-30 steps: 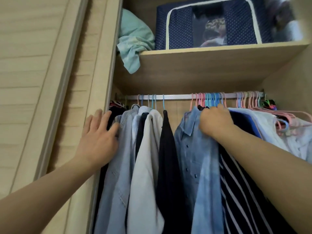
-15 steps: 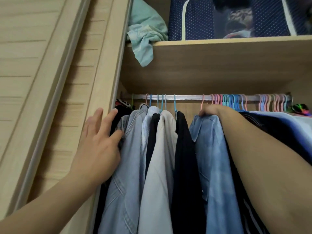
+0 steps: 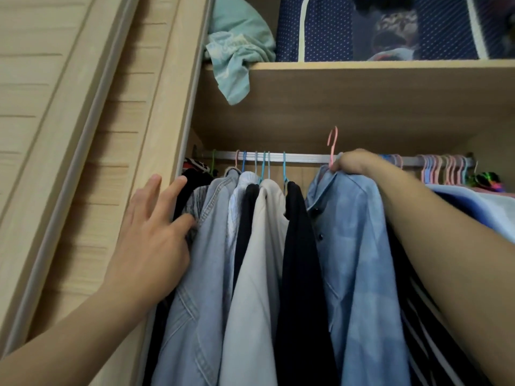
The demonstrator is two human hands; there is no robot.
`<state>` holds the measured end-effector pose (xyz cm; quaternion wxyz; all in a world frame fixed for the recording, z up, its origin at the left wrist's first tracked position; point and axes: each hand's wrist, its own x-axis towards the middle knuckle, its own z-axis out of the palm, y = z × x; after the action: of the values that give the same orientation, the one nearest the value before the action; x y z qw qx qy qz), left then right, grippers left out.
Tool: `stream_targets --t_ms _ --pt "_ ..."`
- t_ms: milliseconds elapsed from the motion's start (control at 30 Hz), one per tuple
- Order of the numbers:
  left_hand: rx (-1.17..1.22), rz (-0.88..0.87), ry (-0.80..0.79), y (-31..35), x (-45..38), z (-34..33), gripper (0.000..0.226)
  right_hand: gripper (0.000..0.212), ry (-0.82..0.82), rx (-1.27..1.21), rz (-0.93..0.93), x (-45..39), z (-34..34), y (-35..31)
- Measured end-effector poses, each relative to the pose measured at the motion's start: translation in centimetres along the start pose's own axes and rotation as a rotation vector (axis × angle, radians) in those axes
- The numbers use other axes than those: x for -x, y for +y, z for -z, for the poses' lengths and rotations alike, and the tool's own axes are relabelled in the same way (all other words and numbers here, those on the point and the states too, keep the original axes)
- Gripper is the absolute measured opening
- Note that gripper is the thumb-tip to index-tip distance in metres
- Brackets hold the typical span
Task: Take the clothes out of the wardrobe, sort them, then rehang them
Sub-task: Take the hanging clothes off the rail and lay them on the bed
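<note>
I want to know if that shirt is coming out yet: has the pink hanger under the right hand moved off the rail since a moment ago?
Yes. The pink hanger has risen: its hook now stands above the rail, gripped by the right hand.

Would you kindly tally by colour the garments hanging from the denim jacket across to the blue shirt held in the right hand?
Blue: 2, denim jacket and blue shirt
Black: 2, thin top and coat
Pale: 2, white shirt and cream jacket
Total: 6
</note>
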<state>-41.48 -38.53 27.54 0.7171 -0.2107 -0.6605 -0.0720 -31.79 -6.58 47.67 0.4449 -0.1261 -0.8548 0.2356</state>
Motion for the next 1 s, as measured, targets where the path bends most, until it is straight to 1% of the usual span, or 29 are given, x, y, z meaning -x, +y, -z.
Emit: stream_targets --t_ms 33,67,133,167,233,300,367,400,434,500,567,667,767,834,934,1000 --pt "0.003 0.004 0.000 0.0 0.0 0.0 0.029 0.051 0.010 -0.031 0.002 1.8 -0.1 0.2" --pt "0.004 0.007 -0.003 0.1 0.0 0.0 0.030 0.049 0.013 -0.082 -0.007 3.8 -0.2 0.6" --pt "0.009 0.017 -0.017 0.0 -0.1 0.1 0.032 0.031 0.013 -0.212 -0.029 9.1 -0.1 1.7" --pt "0.010 0.022 -0.028 -0.1 -0.2 0.1 0.034 0.025 0.000 -0.252 -0.023 12.4 -0.2 2.2" --pt "0.021 0.031 -0.070 -0.4 -0.1 0.3 0.037 0.017 -0.052 -0.347 0.018 19.2 -1.3 4.1" --pt "0.024 0.034 -0.129 -0.3 0.3 0.3 0.038 0.014 -0.103 -0.406 0.053 25.7 -2.4 6.8" --pt "0.036 0.078 -0.180 0.7 1.3 0.7 0.032 0.012 -0.187 -0.467 0.009 31.7 -3.1 9.6" --pt "0.077 0.130 -0.203 1.8 1.9 1.4 0.032 0.013 -0.234 -0.500 -0.017 34.3 -3.1 10.8" --pt "0.145 0.195 -0.220 3.1 2.6 2.2 0.036 0.015 -0.267 -0.522 -0.029 36.5 -2.9 11.6" --pt "0.307 0.272 -0.205 6.5 4.0 4.7 0.046 0.018 -0.280 -0.515 -0.032 39.7 -2.2 12.5" --pt "0.471 0.205 -0.179 10.1 5.5 7.5 0.047 0.019 -0.281 -0.496 -0.030 41.3 -1.5 12.7" --pt "0.735 0.085 -0.272 15.5 7.4 11.6 0.044 0.014 -0.278 -0.440 0.000 42.6 -0.1 12.9" --pt "0.858 0.056 -0.331 20.0 8.1 15.2 0.048 0.007 -0.296 -0.399 0.071 44.4 3.0 13.5" --pt "0.916 0.021 -0.329 22.8 7.2 17.5 0.048 0.015 -0.317 -0.368 0.113 46.2 6.4 14.1" --pt "1.077 -0.057 -0.321 28.4 6.0 21.7 0.047 0.021 -0.356 -0.308 0.134 49.6 13.5 16.4" --pt "1.137 -0.090 -0.387 33.4 5.8 25.3 0.048 0.021 -0.373 -0.208 0.134 52.2 19.1 18.8"
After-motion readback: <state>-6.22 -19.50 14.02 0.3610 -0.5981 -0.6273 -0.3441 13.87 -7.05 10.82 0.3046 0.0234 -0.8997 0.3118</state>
